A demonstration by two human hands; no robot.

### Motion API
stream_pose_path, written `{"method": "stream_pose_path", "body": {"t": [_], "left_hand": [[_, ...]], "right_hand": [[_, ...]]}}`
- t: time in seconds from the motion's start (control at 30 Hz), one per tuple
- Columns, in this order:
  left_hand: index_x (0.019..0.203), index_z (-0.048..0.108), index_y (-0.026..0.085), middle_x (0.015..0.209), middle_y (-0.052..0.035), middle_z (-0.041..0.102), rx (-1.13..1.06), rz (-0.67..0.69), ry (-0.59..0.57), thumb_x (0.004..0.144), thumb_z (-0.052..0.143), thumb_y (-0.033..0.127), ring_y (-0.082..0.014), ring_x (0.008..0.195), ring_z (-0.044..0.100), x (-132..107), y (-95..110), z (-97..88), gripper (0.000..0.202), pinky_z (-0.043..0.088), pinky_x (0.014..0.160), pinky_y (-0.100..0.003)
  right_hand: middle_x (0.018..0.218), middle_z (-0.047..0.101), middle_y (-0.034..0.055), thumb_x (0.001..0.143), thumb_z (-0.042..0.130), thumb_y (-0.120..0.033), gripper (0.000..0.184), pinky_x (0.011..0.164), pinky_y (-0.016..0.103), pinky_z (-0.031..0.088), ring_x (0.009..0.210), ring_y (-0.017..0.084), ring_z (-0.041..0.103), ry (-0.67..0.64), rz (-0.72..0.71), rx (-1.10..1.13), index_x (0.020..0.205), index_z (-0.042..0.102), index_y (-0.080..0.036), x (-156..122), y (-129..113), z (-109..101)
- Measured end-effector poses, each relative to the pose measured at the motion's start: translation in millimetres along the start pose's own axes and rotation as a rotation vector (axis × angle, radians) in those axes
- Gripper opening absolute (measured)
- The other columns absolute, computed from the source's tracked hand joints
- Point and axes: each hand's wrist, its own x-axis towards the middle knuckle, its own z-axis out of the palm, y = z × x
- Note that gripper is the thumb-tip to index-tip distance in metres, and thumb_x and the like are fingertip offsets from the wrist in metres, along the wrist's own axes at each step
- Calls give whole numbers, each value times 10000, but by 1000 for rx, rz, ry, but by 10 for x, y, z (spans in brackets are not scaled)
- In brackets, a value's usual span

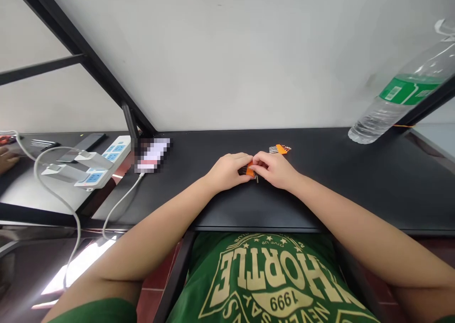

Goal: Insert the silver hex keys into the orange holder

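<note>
My left hand (229, 172) is closed around a small bundle of thin dark sticks with an orange band (250, 169), low over the black table. My right hand (275, 170) pinches at the bundle's right end, fingertips close to those of the left. A short thin end pokes out below the fingers. Much of the bundle is hidden by my fingers, so its exact kind cannot be made out. Just beyond my right hand lies a second orange-banded bundle (282, 149), with striped dark and pale thin pieces sticking out on both sides.
A phone (152, 156) on a white cable lies at left on the black table (320, 181). Farther left are a power strip (103, 164) with plugged-in chargers and another person's hand (7, 160). A large water bottle (401, 95) stands at right by the wall.
</note>
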Motion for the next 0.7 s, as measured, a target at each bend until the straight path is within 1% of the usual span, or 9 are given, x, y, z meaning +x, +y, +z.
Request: {"method": "stream_pose_path", "body": {"t": [0.07, 0.13, 0.17, 0.2, 0.23, 0.3, 0.4, 0.6, 0.7], "left_hand": [[1152, 698, 244, 1180, -33, 720, -11, -27, 35, 881, 701, 290, -185, 1026, 691, 0, -8, -3, 275, 551, 886, -289], [1248, 681, 260, 1259, -40, 694, -13, -66, 69, 871, 712, 296, -186, 1068, 689, -9, -33, -4, 380, 563, 927, -292], [1281, 674, 271, 1284, -40, 683, -11, -86, 74, 868, 712, 299, -183, 1063, 693, -15, -48, -3, 416, 570, 926, -290], [1299, 670, 282, 1298, -39, 674, -7, -103, 72, 867, 710, 304, -177, 1042, 698, -21, -64, -1, 435, 579, 910, -285], [1305, 671, 292, 1302, -38, 669, -3, -117, 67, 866, 708, 312, -171, 1013, 703, -27, -79, 1, 441, 586, 888, -280], [1303, 676, 308, 1299, -36, 663, 8, -136, 51, 863, 706, 327, -162, 957, 709, -34, -101, 5, 441, 596, 853, -276], [1290, 684, 312, 1292, -39, 661, 24, -147, 40, 858, 706, 336, -153, 900, 710, -31, -114, 11, 434, 601, 840, -281], [1299, 677, 313, 1302, -38, 652, 51, -136, 43, 861, 708, 337, -156, 908, 706, -27, -123, 3, 440, 595, 842, -281], [1307, 670, 309, 1304, -35, 651, 39, -137, 38, 861, 701, 309, -138, 861, 706, -28, -122, -10, 447, 593, 833, -277]], "right_hand": [[736, 654, -3, 982, 578, -342, 167, 637, 276, 415, 623, 134, 542, 35, -33, -84, 882, 603, -210, 2, 26, -75], [744, 651, 6, 985, 563, -323, 159, 656, 283, 410, 641, 144, 540, 70, -6, -209, 902, 631, -206, 13, 84, -199], [793, 670, 23, 969, 565, -283, 136, 682, 289, 413, 684, 154, 557, 70, 9, -303, 906, 654, -202, 20, 122, -269], [865, 693, 43, 955, 560, -237, 131, 710, 294, 415, 740, 164, 578, 33, 40, -399, 911, 677, -197, 28, 160, -337], [894, 703, 52, 933, 554, -192, 144, 716, 297, 410, 763, 170, 586, -8, 86, -472, 893, 692, -193, 36, 195, -396], [926, 717, 54, 910, 545, -151, 181, 718, 297, 405, 801, 177, 602, -62, 171, -552, 899, 720, -194, 50, 246, -474], [938, 723, 50, 915, 545, -159, 206, 694, 295, 396, 822, 181, 611, -107, 227, -611, 929, 746, -203, 64, 264, -489], [978, 735, 59, 963, 540, -205, 219, 663, 303, 385, 851, 199, 621, -167, 248, -695, 927, 755, -218, 71, 253, -420], [975, 742, 61, 977, 528, -199, 232, 672, 307, 386, 884, 212, 633, -190, 254, -710, 934, 755, -222, 73, 269, -409]]}}
